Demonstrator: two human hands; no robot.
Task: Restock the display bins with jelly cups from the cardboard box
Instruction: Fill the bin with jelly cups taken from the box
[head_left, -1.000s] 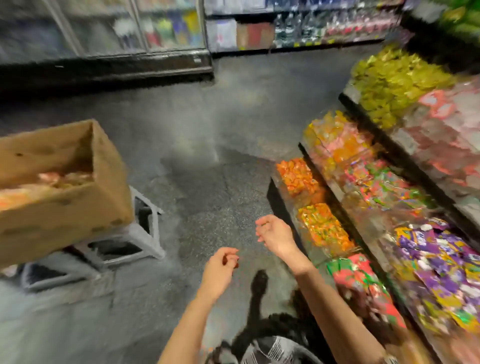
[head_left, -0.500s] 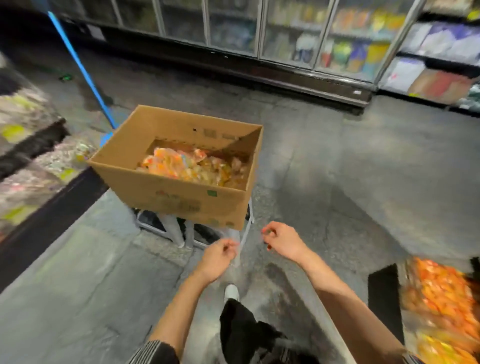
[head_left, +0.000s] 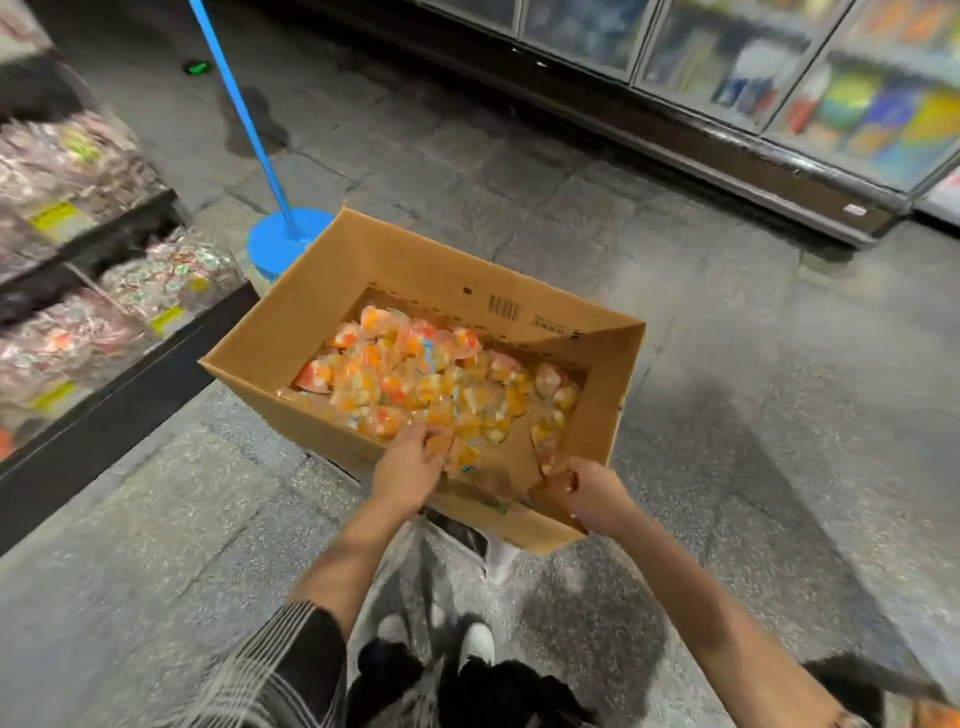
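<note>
Both hands are reaching over the cardboard box's (head_left: 332, 322) near rim, left hand (head_left: 410, 475) curling onto jelly cups (head_left: 415, 374), right hand (head_left: 587, 493) curled, grip unclear, open floor (head_left: 779, 415) lying rightward.

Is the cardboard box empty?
No, the cardboard box holds a pile of orange and yellow jelly cups covering most of its bottom.

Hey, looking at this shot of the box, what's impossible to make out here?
Head view only:
- Whether the left hand or right hand grips any jelly cups: fingertips curl out of sight, motion blur.
- What holds up the cardboard box: the box covers it.
- Print beside the barcode: too small.
- Products behind the freezer doors: blurred, cut off by the top edge.
</note>
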